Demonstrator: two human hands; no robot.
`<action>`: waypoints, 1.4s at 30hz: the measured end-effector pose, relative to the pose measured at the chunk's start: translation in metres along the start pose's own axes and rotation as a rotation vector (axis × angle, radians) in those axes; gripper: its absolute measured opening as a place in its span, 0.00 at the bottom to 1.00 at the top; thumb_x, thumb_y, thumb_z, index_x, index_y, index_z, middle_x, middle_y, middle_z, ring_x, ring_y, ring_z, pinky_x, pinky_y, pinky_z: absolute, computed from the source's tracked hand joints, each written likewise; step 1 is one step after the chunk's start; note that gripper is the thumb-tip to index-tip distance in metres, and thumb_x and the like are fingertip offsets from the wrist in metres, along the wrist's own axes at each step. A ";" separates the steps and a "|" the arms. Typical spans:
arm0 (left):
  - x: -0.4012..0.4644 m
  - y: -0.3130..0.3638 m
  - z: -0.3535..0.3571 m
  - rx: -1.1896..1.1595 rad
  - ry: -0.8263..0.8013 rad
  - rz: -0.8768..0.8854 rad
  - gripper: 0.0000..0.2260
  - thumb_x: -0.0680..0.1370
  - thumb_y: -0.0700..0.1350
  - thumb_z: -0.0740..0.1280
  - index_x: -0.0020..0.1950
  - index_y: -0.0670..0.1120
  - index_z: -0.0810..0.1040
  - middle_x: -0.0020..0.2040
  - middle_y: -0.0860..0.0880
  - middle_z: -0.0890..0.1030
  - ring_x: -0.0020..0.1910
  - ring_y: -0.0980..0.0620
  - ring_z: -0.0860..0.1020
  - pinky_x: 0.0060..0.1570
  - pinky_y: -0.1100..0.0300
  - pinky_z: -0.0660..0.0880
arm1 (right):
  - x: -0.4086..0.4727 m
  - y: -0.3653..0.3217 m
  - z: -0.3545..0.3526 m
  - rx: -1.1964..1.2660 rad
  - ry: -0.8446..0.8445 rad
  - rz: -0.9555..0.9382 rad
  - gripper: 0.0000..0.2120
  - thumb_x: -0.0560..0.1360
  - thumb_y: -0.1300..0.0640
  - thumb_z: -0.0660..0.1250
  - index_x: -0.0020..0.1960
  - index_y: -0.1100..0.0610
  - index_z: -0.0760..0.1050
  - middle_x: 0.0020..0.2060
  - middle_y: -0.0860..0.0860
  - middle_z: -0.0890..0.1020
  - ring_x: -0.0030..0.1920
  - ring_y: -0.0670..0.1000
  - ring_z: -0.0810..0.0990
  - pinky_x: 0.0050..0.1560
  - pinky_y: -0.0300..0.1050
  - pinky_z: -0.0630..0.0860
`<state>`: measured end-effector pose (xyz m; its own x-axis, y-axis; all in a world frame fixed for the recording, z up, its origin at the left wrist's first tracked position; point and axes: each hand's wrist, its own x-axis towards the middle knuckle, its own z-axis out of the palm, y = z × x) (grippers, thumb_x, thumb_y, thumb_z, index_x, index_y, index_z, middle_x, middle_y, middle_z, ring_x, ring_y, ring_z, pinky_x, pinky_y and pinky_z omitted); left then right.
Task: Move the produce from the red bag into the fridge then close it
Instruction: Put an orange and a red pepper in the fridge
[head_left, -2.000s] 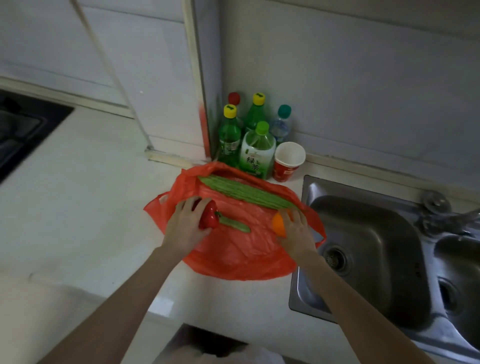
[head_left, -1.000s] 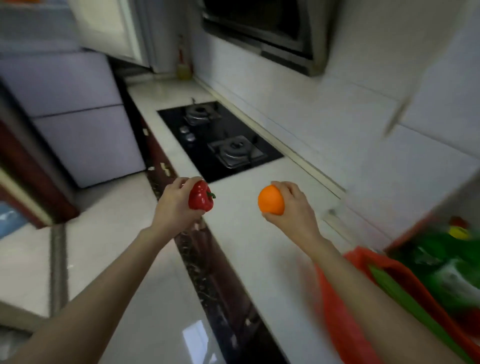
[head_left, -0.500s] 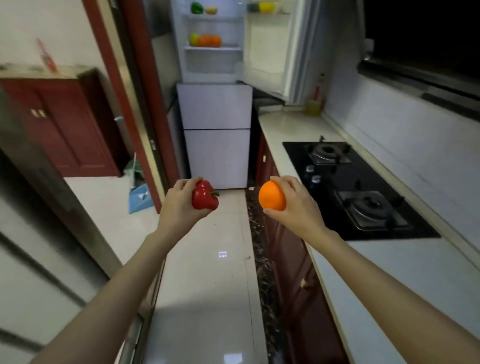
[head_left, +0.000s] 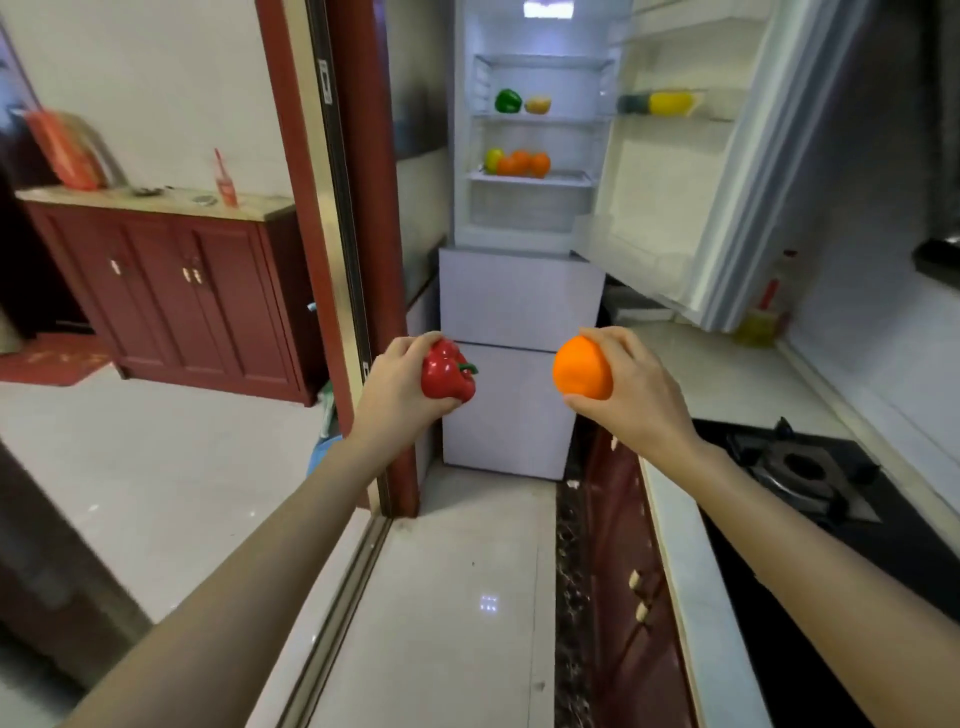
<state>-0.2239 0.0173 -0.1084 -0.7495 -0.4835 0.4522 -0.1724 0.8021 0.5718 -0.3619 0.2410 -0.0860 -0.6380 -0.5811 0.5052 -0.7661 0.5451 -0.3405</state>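
My left hand (head_left: 397, 387) grips a red bell pepper (head_left: 447, 371) held out in front of me. An orange (head_left: 581, 368) sits in the curled fingers of my right hand (head_left: 631, 387). Straight ahead stands the white fridge (head_left: 522, 306), its upper door (head_left: 691, 171) swung open to the right. On its shelves lie a green pepper (head_left: 507, 101), a pale fruit and a row of oranges (head_left: 519, 163). A yellow item (head_left: 667, 102) sits in the door rack. The red bag is out of view.
A white counter (head_left: 727, 384) with a black gas hob (head_left: 810, 470) runs along the right, dark red cabinets below it. A red door frame (head_left: 358, 208) stands left of the fridge. Beyond it is a red sideboard (head_left: 171, 291). Pale floor (head_left: 457, 597) leads toward the fridge.
I lifted the pepper and the orange out of the red bag and turned away from the sink. The view swung left to face the open fridge, which is now nearer.
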 end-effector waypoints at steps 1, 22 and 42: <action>0.020 -0.001 0.005 0.005 0.007 0.004 0.36 0.65 0.52 0.77 0.68 0.55 0.64 0.64 0.50 0.70 0.62 0.48 0.70 0.57 0.55 0.70 | 0.023 0.008 0.005 0.006 0.003 -0.005 0.34 0.67 0.47 0.73 0.69 0.47 0.64 0.66 0.47 0.67 0.61 0.54 0.71 0.52 0.49 0.73; 0.422 -0.133 0.092 0.040 0.110 0.063 0.34 0.65 0.52 0.76 0.68 0.54 0.66 0.62 0.50 0.72 0.59 0.47 0.72 0.55 0.57 0.70 | 0.436 0.088 0.181 0.007 0.043 -0.075 0.35 0.67 0.48 0.74 0.69 0.49 0.63 0.66 0.50 0.67 0.62 0.56 0.70 0.51 0.47 0.69; 0.805 -0.159 0.251 0.015 0.130 0.118 0.34 0.66 0.50 0.76 0.69 0.50 0.66 0.62 0.47 0.72 0.59 0.47 0.72 0.55 0.59 0.68 | 0.809 0.272 0.249 0.023 0.129 -0.013 0.34 0.67 0.48 0.73 0.70 0.48 0.64 0.65 0.53 0.69 0.63 0.58 0.70 0.56 0.50 0.70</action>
<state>-0.9600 -0.4115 -0.0076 -0.6761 -0.4266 0.6007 -0.0988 0.8605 0.4998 -1.1057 -0.2308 0.0324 -0.6138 -0.5048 0.6069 -0.7769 0.5230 -0.3507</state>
